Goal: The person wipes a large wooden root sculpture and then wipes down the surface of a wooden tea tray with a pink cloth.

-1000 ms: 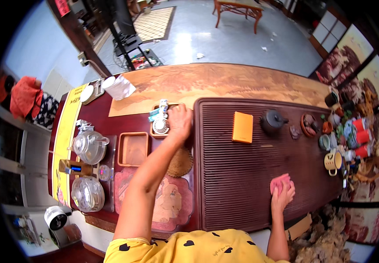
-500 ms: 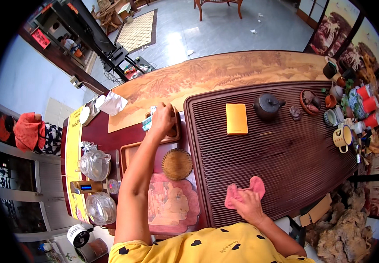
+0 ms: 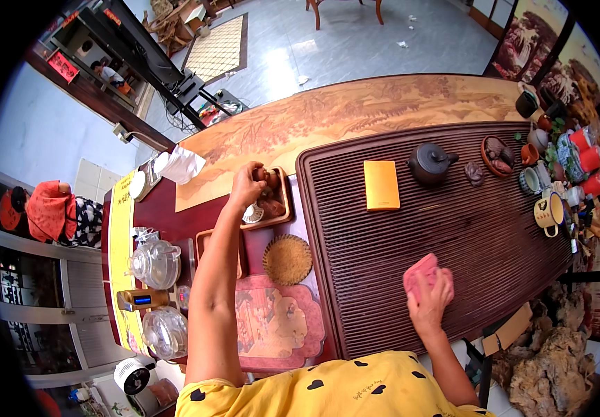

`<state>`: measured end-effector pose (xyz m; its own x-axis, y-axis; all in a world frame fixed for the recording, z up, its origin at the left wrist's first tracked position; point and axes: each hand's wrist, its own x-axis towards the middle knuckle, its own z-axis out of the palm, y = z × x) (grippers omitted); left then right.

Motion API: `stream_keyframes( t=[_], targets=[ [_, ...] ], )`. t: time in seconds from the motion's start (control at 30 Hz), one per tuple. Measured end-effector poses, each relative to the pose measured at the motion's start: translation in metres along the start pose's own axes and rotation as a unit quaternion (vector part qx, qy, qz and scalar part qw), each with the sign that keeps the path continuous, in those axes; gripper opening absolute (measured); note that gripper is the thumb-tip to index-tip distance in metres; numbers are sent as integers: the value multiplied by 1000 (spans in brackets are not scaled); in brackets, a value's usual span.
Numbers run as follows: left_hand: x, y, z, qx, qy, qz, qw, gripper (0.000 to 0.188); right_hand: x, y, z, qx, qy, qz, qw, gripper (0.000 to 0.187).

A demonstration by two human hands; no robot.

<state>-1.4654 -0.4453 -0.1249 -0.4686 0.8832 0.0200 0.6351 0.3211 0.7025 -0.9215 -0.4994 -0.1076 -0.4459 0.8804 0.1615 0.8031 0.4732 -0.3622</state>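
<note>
My left hand [image 3: 248, 185] is closed at the far left of a small wooden tray [image 3: 289, 208], its fingers round a small brown object [image 3: 262, 174] whose kind I cannot make out. Inside that tray lie reddish-brown pieces [image 3: 272, 207] and a small white ribbed item [image 3: 252, 214]. A folded pink cloth [image 3: 418, 272] is gripped by my right hand [image 3: 430, 299], low over the ribbed dark tea tray [image 3: 383, 278]. Farther back on the tea tray are a yellow-orange box [image 3: 382, 185] and a black teapot [image 3: 430, 163].
A round woven mat [image 3: 287, 260] lies left of the tea tray. Glass kettles [image 3: 155, 264] stand at the left edge. Cups, a cream mug [image 3: 548, 213] and red cans [image 3: 590, 160] crowd the right end. A dish [image 3: 498, 156] sits near the teapot.
My left hand has shifted slightly left, uncovering the small tray's contents; the blue-and-white thing beside it no longer shows. My right hand has moved right with the cloth, which is now more bunched.
</note>
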Motion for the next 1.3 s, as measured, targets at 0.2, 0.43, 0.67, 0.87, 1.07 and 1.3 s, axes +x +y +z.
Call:
stream_keyframes(
  t=[0.2,0.43,0.67,0.87,1.07,1.3],
  targets=[
    [-6,21,2,55,54,-13,997,58,-23,-12,-1,21,-36,-118,992,53],
    [-4,-18,5,-110,61,-69,990,58,-46,-48,17,157,-125,-362,910,30],
    [-18,11,1,-24,121,-64,990,57,24,-84,21,151,-19,-231,961,38],
    [-76,46,-28,-67,328,-12,942,35,-35,-48,26,183,-137,-358,905,25],
    [-262,73,41,-84,355,-91,927,19,2,-86,38,221,-183,-495,820,13],
    [-387,38,77,193,211,-164,944,46,144,-146,75,169,-42,-366,914,10]
  ],
)
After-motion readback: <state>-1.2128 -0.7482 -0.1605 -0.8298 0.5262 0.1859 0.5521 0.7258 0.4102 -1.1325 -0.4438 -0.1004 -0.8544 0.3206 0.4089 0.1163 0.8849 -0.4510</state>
